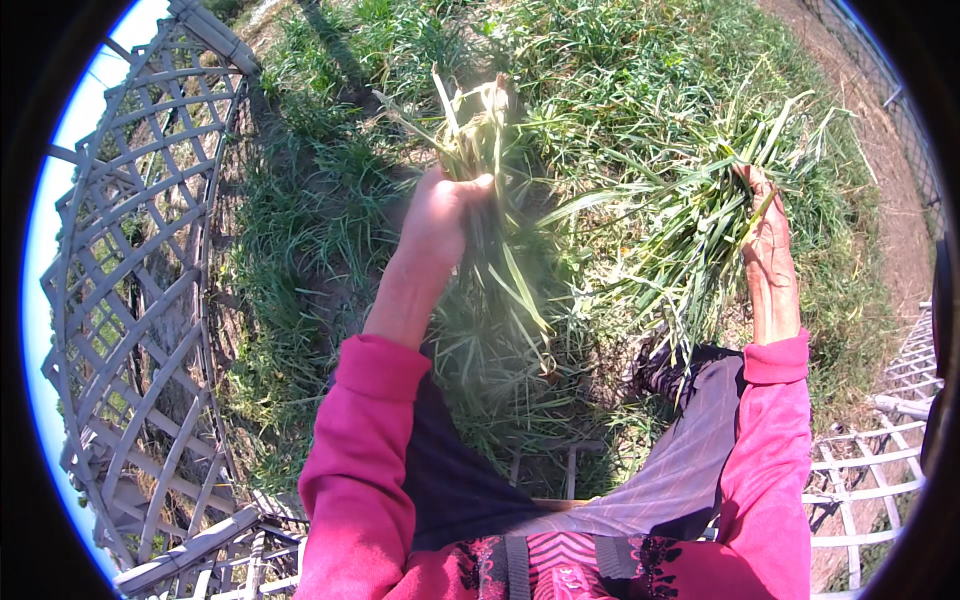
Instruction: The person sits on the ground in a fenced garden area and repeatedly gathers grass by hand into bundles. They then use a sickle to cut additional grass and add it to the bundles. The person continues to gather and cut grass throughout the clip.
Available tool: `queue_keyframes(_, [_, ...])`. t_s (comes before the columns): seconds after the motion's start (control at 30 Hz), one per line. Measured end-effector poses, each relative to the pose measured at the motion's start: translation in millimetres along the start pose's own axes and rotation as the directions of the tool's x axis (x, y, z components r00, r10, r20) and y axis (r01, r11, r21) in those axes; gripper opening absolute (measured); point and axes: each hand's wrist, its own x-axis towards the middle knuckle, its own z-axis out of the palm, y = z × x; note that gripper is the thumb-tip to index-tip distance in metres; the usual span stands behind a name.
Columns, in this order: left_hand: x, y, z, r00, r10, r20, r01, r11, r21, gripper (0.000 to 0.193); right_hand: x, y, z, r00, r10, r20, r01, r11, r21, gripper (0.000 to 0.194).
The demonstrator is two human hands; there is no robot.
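My left hand (450, 206) is closed around a bunch of pale grass stalks (480, 139). Their cut or root ends stick up above the fist, and long blades trail down below it, blurred. A thicker bundle of green grass (690, 225) is gripped in my right hand (761, 202), further to the right. Its blades fan out above the hand and droop towards my right knee. The fingers of my right hand are mostly hidden by the grass. Both hands are raised in front of me, apart from each other.
Growing grass (315, 225) covers the ground ahead. A wooden lattice fence (142, 300) stands at the left, and more lattice (862, 480) lies low at the right. Beyond a bare dirt strip (892, 187) runs a wire-mesh fence (911, 97). My spread trousered legs (667, 465) are below.
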Motion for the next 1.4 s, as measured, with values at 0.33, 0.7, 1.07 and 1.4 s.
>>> queue_keyframes(0.33, [-1.2, -33.6, 34.0, 0.997, 0.082, -0.017, -0.079, 0.99, 0.12, 0.03, -67.8, 27.5, 66.3, 0.781, 0.318, 0.537, -0.266, 0.948, -0.173, 0.057])
queue_keyframes(0.7, [-39.7, -4.4, 60.8, 0.987, 0.078, -0.139, -0.031, 0.949, 0.313, 0.007, -84.9, 28.9, 129.0, 0.685, 0.381, 0.621, -0.334, 0.922, -0.197, 0.051])
queue_keyframes(1.07, [-43.7, 7.1, 43.7, 0.998, 0.033, -0.05, -0.027, 0.993, 0.114, 0.038, -71.2, 53.3, 129.7, 0.764, 0.352, 0.541, -0.261, 0.935, -0.24, 0.04])
queue_keyframes(1.4, [-27.5, -28.2, 30.2, 0.975, 0.186, 0.124, -0.213, 0.942, 0.261, 0.031, -96.8, 8.7, 133.0, 0.708, 0.326, 0.627, -0.24, 0.945, -0.222, 0.055])
